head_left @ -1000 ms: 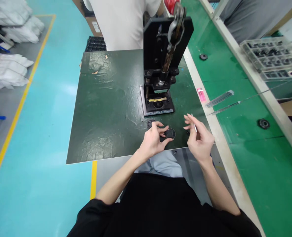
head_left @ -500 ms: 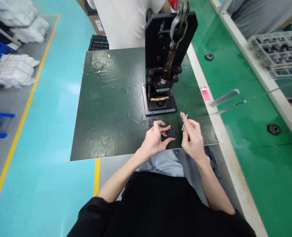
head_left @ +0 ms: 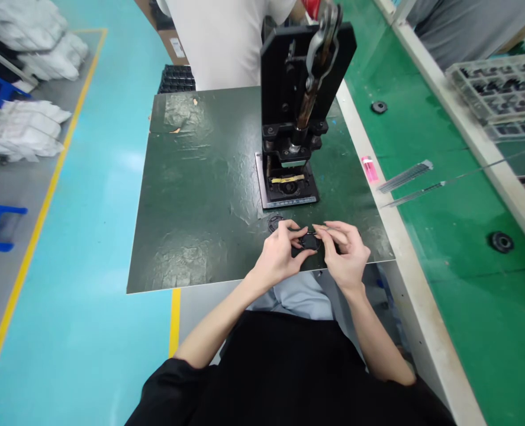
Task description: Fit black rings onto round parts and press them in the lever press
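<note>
Black disc [head_left: 309, 241] in left hand [head_left: 280, 249]

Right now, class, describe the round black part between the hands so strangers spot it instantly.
Find the black press on the dark green tabletop. In front of the press, near the edge, is the round black part. Unlike the other disc beyond the left hand, this one sits between that hand and the right hand.

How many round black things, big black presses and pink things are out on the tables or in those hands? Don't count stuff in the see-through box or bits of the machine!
Round black parts: 4 (1 in the left hand, 1 near it, 2 on the green bench)
Black press: 1
Pink item: 1
Total in sight: 6
</note>
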Available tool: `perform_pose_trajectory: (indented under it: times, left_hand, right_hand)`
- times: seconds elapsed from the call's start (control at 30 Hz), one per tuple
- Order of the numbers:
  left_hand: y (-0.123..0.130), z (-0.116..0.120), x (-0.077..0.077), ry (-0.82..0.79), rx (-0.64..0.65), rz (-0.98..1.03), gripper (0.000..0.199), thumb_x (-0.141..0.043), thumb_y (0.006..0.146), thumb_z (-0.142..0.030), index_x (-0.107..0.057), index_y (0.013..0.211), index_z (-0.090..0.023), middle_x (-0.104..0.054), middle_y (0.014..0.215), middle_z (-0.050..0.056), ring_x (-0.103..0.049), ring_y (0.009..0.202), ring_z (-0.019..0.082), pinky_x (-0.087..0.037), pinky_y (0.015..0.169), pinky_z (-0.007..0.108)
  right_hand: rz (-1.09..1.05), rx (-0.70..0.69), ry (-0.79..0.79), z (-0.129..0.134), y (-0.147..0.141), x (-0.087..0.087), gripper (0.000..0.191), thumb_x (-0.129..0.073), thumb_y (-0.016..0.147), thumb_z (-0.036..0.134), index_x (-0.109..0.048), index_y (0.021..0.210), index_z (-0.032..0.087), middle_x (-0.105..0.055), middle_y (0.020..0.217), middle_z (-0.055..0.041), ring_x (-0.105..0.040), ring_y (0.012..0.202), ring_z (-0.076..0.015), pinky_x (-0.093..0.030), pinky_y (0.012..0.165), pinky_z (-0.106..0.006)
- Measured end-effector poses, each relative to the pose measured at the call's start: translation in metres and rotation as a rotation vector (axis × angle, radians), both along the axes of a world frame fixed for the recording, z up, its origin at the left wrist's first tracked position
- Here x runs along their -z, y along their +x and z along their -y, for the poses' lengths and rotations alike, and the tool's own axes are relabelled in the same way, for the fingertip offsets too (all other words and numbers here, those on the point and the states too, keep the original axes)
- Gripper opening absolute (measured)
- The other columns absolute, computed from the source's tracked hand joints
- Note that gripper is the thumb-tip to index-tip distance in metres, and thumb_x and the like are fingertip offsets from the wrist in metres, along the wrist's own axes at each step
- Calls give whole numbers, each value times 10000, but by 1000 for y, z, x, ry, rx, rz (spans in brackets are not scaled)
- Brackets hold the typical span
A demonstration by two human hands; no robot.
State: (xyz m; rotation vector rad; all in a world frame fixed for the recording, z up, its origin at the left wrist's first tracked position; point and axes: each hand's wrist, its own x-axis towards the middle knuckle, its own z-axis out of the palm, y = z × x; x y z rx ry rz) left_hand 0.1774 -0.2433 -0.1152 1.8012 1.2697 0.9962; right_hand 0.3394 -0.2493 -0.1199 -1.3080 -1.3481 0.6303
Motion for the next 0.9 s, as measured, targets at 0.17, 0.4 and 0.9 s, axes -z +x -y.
perform_pose_trajectory:
  times: [0.17, 0.4, 0.9]
  left_hand:
    - [0, 0, 0, -1, 2, -5, 567, -862, 815, -298, -413, 1152, -219, -666, 1198, 62, -786, 741, 158, -654, 681, 280]
    - [1, -1, 0, 3, 12, -4, 579, -856, 811, -276, -384, 1143, -229, -697, 1173, 58, -782, 727, 155, -642, 688, 270]
    - [2, 0, -5, -101, 0, 35, 552, -817, 785, -200, -311, 998, -263, -770, 1156, 88, -790, 758, 191, -642, 738, 324]
  right_hand:
    - [113, -32, 0, -1, 5, 4, 91, -669, 997, 284, -671, 1061, 220, -807, 1042, -54, -799, 970, -213, -655, 904, -356]
    - [281, -104, 154, -5, 3, -14, 84, -666, 982, 173, -736, 991, 220, -800, 955, -31, -781, 877, -174, -644, 822, -294]
    - [422, -145, 207, -10, -1, -18, 227, -614, 995, 177, -590, 776, 231, -711, 789, -31, -664, 747, -179, -532, 674, -328]
